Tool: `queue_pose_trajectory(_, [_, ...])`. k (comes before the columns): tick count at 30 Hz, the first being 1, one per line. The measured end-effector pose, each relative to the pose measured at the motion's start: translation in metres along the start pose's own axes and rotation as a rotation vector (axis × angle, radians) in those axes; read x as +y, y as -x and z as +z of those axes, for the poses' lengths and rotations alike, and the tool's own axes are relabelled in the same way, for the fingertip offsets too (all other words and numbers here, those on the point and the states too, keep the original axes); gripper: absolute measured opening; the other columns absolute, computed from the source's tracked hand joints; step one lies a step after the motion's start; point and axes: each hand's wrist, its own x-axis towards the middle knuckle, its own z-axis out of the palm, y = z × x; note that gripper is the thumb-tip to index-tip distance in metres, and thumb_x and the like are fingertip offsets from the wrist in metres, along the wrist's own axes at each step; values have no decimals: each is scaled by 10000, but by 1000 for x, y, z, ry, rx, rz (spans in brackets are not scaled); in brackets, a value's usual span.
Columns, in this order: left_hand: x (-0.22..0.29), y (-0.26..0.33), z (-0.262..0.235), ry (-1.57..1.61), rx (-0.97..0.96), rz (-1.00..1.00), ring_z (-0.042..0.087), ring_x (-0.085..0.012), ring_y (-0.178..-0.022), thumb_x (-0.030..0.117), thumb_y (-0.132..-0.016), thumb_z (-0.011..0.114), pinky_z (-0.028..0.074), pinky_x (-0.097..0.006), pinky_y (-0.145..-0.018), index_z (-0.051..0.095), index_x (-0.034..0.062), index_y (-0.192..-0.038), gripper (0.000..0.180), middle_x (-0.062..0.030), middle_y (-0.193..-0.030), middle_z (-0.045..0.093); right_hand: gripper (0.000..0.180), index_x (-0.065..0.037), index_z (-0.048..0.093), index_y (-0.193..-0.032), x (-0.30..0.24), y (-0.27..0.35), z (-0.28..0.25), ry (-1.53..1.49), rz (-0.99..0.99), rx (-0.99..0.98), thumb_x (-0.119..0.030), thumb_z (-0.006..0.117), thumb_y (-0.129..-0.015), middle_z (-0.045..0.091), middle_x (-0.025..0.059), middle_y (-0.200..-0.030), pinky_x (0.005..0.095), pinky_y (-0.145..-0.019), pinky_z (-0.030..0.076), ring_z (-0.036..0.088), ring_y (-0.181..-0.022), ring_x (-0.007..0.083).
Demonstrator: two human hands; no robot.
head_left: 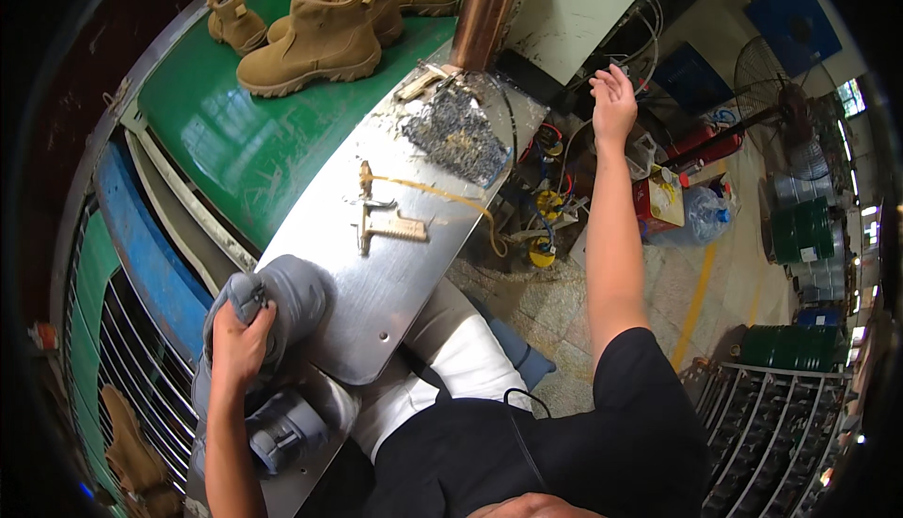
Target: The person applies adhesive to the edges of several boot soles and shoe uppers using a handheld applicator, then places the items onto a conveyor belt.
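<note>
Left hand clamped on collar of grey boot upper, fingers curled tight round the fabric, at near end of the metal bench plate. Probably soft, floppy, light, no sole seen; best grabbed at collar, as now, or by stiffer toe. Second grey upper just below, by plate's near-left edge. Right hand up in air past plate's right edge, fingers spread, holding nothing. Small hand tools mid-plate, pile of metal scraps toward far end. Tan boots on green belt, well apart.
</note>
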Motion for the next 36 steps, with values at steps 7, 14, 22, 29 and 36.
queue_pose_trajectory(7, [-10,0,-5,35,12,-50,546,-98,-824,96,-880,658,471,-274,-768,630,0,-1019,172,10,-884,613,605,7,498,-1320,35,-106,-6,495,-9,58,-227,680,-792,630,189,-1226,380,-941,476,633,-1086,308])
queue_pose_trajectory(14, [-4,-1,-4,3,-7,-73,537,-104,-822,99,-876,666,467,-279,-773,629,7,-1009,166,9,-887,605,723,10,424,-1386,49,-160,-11,652,0,-106,-283,665,-771,564,250,-1301,421,-1001,430,535,-1222,390])
queue_pose_trajectory(22, [-12,4,-4,48,-11,-93,546,-131,-840,98,-864,670,466,-293,-801,617,8,-1028,194,-9,-895,604,656,-7,429,-1395,51,-160,-8,591,-63,-177,-238,656,-824,541,245,-1324,418,-1003,423,516,-1236,375])
queue_pose_trajectory(29, [-6,-9,-11,-24,-44,5,516,-124,-774,177,-864,675,463,-303,-743,611,-2,-954,210,-49,-819,599,381,-3,673,-1093,88,-252,-97,1152,-468,59,-294,567,-870,665,206,-1145,450,-953,466,620,-1087,353])
queue_pose_trajectory(36, [0,-1,-18,114,-134,-150,501,-108,-765,162,-900,637,456,-273,-734,613,3,-974,177,-8,-822,579,265,58,675,-926,-4,-163,-65,404,-61,381,-122,489,-868,685,210,-998,440,-834,541,668,-898,339])
